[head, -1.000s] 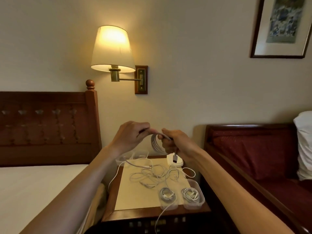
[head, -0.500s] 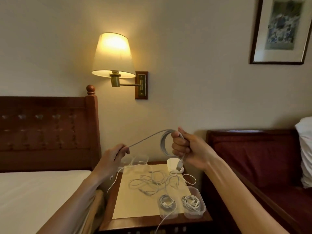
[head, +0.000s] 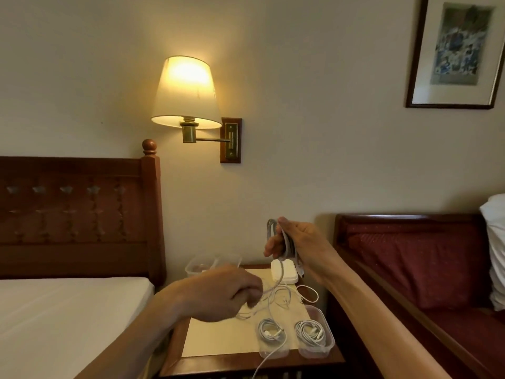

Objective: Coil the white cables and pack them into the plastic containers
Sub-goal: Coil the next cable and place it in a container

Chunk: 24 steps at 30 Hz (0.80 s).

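1. Two bare hands work above a wooden bedside table [head: 276, 363]; the right hand [head: 296, 246] closes its fingers [head: 273, 246] round an upright coil of pale grey-white cable [head: 287, 242].
2. Left hand [head: 218, 292], lower and blurred, is curled shut on the cable's loose tail [head: 269, 289]; below lie tangled white cables [head: 284, 296].
3. Nearer the camera, two clear plastic containers [head: 317, 337] each hold a coiled white cable.

Above a nightstand [head: 175, 348], the right hand [head: 297, 247] grips a cable coil [head: 287, 242] upright while the blurred left hand [head: 224, 294] pinches its trailing strand [head: 269, 289], with loose cables [head: 284, 299] and two filled containers [head: 329, 346] below.
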Motion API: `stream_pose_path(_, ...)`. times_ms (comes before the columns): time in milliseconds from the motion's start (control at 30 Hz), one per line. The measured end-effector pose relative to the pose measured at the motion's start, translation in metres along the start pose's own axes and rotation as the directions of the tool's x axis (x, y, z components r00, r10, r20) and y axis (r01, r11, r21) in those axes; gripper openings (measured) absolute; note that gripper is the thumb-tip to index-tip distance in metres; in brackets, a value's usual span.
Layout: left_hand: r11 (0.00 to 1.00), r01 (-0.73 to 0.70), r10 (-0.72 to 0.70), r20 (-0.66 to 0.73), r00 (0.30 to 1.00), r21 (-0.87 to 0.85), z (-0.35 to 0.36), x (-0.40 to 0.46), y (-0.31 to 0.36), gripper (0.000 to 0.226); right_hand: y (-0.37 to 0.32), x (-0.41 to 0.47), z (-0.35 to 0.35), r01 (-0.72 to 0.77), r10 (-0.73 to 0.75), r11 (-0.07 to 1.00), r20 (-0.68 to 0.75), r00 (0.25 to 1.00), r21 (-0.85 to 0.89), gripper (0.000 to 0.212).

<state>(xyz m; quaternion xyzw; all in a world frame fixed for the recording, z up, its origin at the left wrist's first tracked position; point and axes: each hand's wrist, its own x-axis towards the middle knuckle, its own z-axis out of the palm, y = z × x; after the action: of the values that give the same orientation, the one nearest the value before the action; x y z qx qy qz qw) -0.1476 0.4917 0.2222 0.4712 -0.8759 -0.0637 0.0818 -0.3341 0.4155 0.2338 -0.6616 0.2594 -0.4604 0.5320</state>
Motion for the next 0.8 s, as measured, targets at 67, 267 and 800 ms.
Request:
stream_pose_path(67, 0.995, -0.083, 0.091, -0.189, 0.978, 0.049, -0.01, -0.002, 0.0, 0.022, 0.002, -0.001, 0.003, 0.0, 0.001, 0.999, 0.026, 1.0, -0.052, 0.039)
stream_pose_path(267, 0.962, -0.221, 0.274, -0.539, 0.796, 0.162, -0.016, 0.007, -0.02, 0.028, -0.006, -0.008, 0.006, 0.047, -0.017, 0.946, 0.094, 0.995, -0.321, 0.039)
stream_pose_path(800, 0.955, 0.152, 0.152, -0.862, 0.484, 0.254, 0.016, 0.032, -0.043, 0.023, 0.006, 0.007, 0.027, 0.001, 0.013, 0.93, 0.034, 0.999, -0.368, 0.051)
